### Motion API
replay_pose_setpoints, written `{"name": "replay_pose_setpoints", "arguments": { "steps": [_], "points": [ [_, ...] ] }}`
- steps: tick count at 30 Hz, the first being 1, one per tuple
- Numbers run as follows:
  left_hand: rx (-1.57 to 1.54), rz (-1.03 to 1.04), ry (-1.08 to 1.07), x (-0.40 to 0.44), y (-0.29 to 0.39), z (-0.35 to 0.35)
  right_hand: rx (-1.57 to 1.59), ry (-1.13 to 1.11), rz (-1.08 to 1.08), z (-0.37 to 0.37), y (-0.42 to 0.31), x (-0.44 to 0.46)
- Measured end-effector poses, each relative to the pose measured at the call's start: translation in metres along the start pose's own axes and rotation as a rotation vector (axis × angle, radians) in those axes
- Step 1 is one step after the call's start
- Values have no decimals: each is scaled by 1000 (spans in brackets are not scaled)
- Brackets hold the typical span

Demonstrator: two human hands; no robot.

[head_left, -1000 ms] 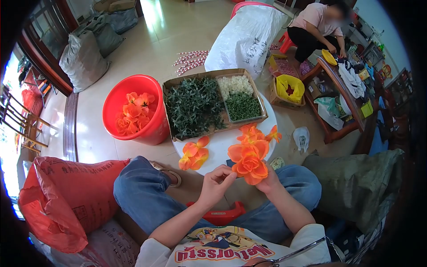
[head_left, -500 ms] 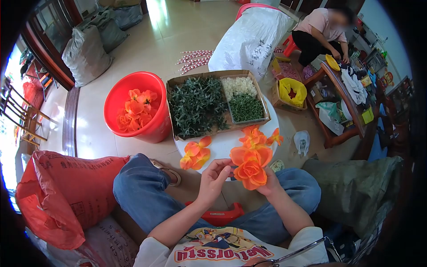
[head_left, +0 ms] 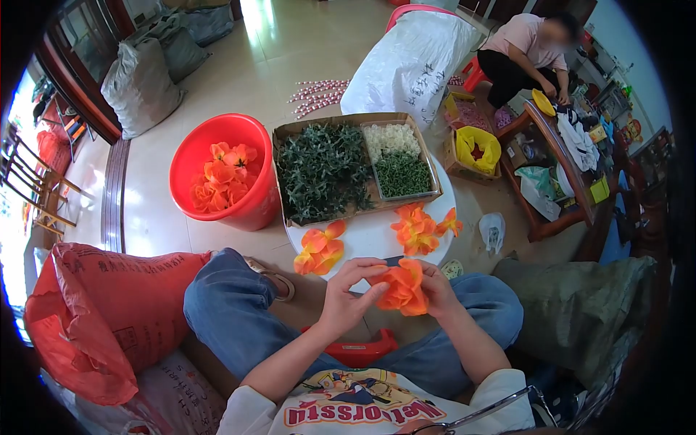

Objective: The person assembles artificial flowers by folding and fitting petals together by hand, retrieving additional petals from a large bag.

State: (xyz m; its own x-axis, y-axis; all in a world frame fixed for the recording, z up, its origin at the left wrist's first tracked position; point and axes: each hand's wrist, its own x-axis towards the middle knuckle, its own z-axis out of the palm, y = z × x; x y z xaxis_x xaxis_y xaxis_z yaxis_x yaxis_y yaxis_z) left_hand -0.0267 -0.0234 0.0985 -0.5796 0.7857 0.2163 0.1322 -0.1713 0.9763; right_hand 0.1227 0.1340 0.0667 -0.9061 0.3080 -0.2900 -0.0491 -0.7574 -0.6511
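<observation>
Orange flower (head_left: 403, 289): held up between the two hands, above the lap and by the near edge of the tabletop; a grip from both sides probably steadies the soft petals without crushing them.
Left hand (head_left: 349, 293): thumb and forefinger pinch the petals at the flower's left edge, so the flower lies just beyond those tips.
Right hand (head_left: 438, 288): fingers closed about the flower's right side, seemingly bearing its weight; some tips are hidden behind petals.
Loose petals (head_left: 319, 249): on the tabletop (head_left: 362, 236), beyond the left hand and apart from it.
Orange blooms (head_left: 416, 229): on the tabletop beyond the right hand, likely put there for easy reach.
Cardboard box (head_left: 291, 128): across the far part of the tabletop, its low sides presumably keeping small pieces together.
Green leaves (head_left: 322, 170): heaped in the box's left part.
Clear tub (head_left: 409, 196): at the box's right end, with white bits (head_left: 391, 141) behind green sprigs (head_left: 402, 175), apparently sorted by kind.
Red bucket (head_left: 194, 148): on the floor left of the tabletop, holding more flowers (head_left: 223, 177).
Red sack (head_left: 119, 297): beside the left knee.
Another person (head_left: 513, 51): seated farther off, at a wooden table.
</observation>
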Motion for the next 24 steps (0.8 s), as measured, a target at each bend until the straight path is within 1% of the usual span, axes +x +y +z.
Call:
{"name": "replay_pose_setpoints", "arguments": {
  "steps": [2, 3, 6, 8, 11, 12, 14, 18, 23, 24],
  "points": [
    [122, 58, 15, 1, -3, -1, -244, 69, -79, 0, -5, 0],
    [134, 47, 31, 2, -6, -1, -363, 106, -118, 4, -8, -1],
    [168, 14, 71, 3, -15, -3, -557, 143, -203, 12, -19, -4],
    [186, -10, 85, 3, -23, -3, -606, 150, -228, 16, -22, -8],
    [-145, -178, 141, 0, -36, 2, -660, 178, -276, 20, -20, -10],
    [-198, -211, 133, 0, -40, 3, -675, 191, -293, 21, -19, -10],
    [-304, -278, 118, -1, -44, 3, -822, 177, -357, 19, -18, -11],
    [-408, -294, 118, -1, -42, 3, -1147, 172, -519, 25, -23, -12],
    [-395, -277, 141, 1, -32, 6, -1351, 152, -673, 27, -24, -10],
    [-409, -306, 138, 1, -30, 7, -1377, 145, -698, 28, -24, -10]
  ]
}}
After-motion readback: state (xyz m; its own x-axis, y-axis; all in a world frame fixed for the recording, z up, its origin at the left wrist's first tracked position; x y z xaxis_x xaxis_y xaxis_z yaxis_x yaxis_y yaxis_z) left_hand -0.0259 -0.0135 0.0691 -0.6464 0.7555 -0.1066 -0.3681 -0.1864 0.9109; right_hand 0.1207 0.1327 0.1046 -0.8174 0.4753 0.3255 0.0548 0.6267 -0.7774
